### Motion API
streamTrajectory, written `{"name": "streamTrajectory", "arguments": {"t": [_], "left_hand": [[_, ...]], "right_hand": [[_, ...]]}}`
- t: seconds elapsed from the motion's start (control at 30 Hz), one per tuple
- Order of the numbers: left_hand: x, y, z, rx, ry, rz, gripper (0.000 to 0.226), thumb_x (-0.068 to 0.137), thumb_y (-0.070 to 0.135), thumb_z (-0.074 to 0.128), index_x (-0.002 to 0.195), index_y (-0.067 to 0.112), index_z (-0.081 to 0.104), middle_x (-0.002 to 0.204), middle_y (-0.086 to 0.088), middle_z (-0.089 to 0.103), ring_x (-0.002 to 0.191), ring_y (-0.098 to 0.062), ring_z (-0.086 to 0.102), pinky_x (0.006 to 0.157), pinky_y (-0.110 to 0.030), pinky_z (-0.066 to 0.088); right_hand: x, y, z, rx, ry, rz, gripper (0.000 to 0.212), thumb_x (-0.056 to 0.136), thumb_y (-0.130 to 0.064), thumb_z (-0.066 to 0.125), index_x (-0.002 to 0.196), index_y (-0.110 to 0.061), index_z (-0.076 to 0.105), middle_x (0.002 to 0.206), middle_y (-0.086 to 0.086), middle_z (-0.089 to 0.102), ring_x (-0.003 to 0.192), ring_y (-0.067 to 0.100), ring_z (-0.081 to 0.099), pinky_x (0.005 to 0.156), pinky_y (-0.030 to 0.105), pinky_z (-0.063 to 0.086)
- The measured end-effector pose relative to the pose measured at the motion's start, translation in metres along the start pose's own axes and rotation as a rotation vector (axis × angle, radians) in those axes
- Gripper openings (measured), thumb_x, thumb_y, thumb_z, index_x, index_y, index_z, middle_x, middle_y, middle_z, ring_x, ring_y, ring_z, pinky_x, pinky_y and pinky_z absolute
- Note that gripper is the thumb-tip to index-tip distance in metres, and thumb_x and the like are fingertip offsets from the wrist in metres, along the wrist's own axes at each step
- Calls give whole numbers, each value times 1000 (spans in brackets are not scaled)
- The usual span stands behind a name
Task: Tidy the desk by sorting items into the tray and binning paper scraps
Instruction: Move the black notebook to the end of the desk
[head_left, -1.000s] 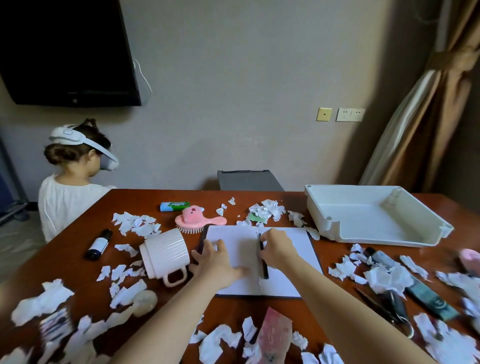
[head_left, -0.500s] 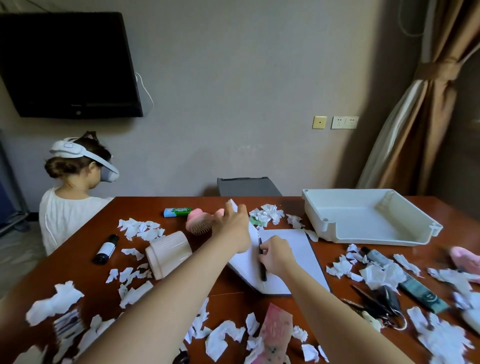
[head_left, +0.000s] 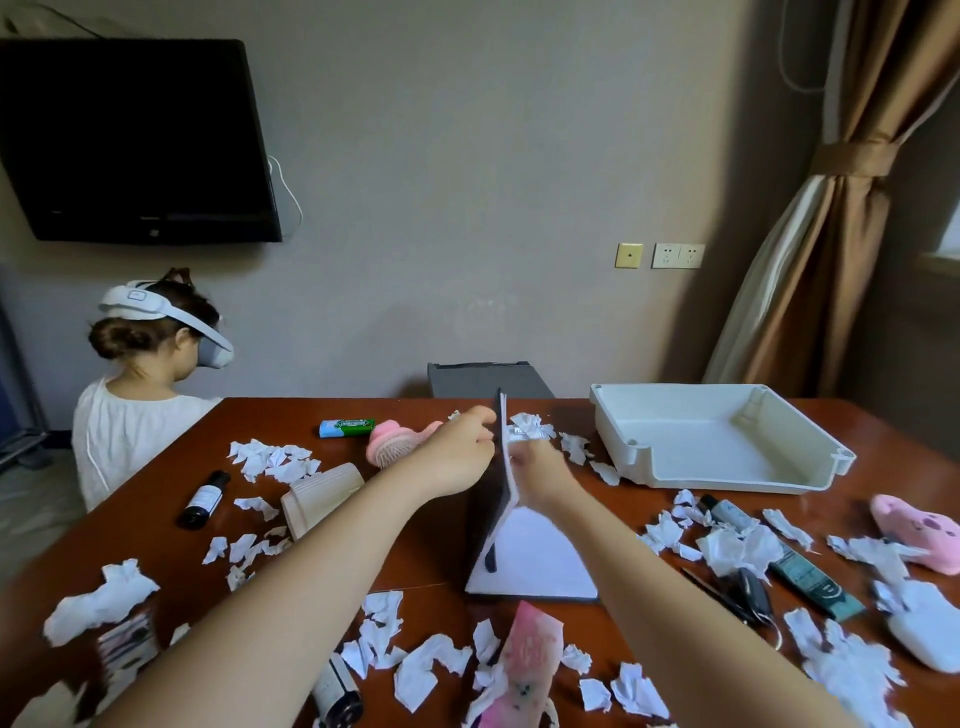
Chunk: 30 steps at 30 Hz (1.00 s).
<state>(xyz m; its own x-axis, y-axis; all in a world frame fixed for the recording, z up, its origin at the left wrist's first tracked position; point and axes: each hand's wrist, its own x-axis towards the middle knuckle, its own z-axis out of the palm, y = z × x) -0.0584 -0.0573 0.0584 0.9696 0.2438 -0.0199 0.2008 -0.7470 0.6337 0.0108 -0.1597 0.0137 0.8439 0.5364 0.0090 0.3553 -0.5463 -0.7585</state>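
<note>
A notebook (head_left: 540, 564) lies in the middle of the brown desk, its white right page flat. Its left half, with the dark cover, stands nearly upright. My left hand (head_left: 460, 457) grips the top edge of that raised half. My right hand (head_left: 540, 470) is just on the other side of it, above the white page, and too blurred to read its fingers. A dark pen (head_left: 491, 560) lies in the fold. The white tray (head_left: 675, 480) sits empty at the back right. Torn white paper scraps (head_left: 270, 460) are scattered all over the desk.
A ribbed mug (head_left: 317, 493) lies on its side, left of the notebook. A pink hairbrush (head_left: 392, 444), green pack (head_left: 347, 427) and black bottle (head_left: 203, 500) are nearby. A tube (head_left: 800, 569), scissors (head_left: 727, 597) and pink plush (head_left: 914, 535) lie on the right. A person in a headset (head_left: 140, 405) sits far left. A grey box (head_left: 485, 379) stands behind the desk.
My left hand has lifted the notebook's left half from flat to nearly upright. My right hand has come off the pen and risen beside the raised half. The view has tilted up.
</note>
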Motion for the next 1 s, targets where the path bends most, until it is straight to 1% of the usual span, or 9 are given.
{"name": "streamTrajectory", "arguments": {"t": [0.07,0.13,0.2,0.3,0.43,0.5,0.7,0.87,1.0], "left_hand": [[-1,-4,8,-33,-49,24,38,98,13,35,135,15,44,133,-6,54,118,-20,52,101,-27,38],[-2,-10,19,-50,-113,45,35,98,17,39,131,16,46,128,-9,57,109,-20,56,100,-36,42],[-3,-18,32,-40,-169,54,35,95,23,45,130,22,46,122,-7,60,105,-19,59,95,-38,49],[-6,-31,53,-1,-218,22,53,94,34,48,144,30,30,142,-5,44,121,-21,51,102,-40,46],[-9,-46,78,107,-187,-17,64,92,44,50,147,31,21,156,2,16,141,-26,21,113,-40,29],[-9,-50,85,133,-139,-15,64,91,46,51,146,31,24,155,4,15,141,-24,20,111,-38,29],[-5,-49,94,140,-93,-64,68,87,44,58,144,27,25,153,-1,15,138,-27,23,108,-38,34],[4,-36,91,165,-102,-219,104,78,44,70,149,18,-1,152,-15,14,138,-33,24,109,-39,34],[13,-32,88,106,-70,-328,117,72,40,77,149,19,-8,148,-18,26,133,-34,35,103,-39,41]], "right_hand": [[-9,-6,-20,284,74,28,24,96,-6,43,106,4,62,83,11,63,69,18,62,52,20,52],[-17,-4,-34,397,108,23,26,95,-11,51,115,2,60,100,17,66,82,24,68,63,23,56],[-20,3,-42,249,114,18,32,89,-11,61,118,1,60,108,16,66,95,29,67,76,31,57],[-18,21,-45,-79,103,10,31,83,-10,66,112,-1,65,108,14,68,98,29,66,82,35,57],[-24,47,-38,-300,4,119,52,82,-22,70,128,-5,54,122,11,60,111,23,59,80,19,47],[-27,55,-30,-312,-44,178,63,82,-27,70,137,-8,44,134,9,53,119,22,55,84,21,46],[-29,63,-9,-469,-83,206,54,85,-37,65,130,-12,50,126,8,57,110,21,59,84,23,50],[-25,62,-7,-541,-103,233,59,84,-43,63,132,-14,48,130,10,53,114,26,56,90,29,50],[-21,61,-6,-548,-112,231,57,84,-44,63,130,-13,49,129,12,53,111,27,56,89,29,50]]}}
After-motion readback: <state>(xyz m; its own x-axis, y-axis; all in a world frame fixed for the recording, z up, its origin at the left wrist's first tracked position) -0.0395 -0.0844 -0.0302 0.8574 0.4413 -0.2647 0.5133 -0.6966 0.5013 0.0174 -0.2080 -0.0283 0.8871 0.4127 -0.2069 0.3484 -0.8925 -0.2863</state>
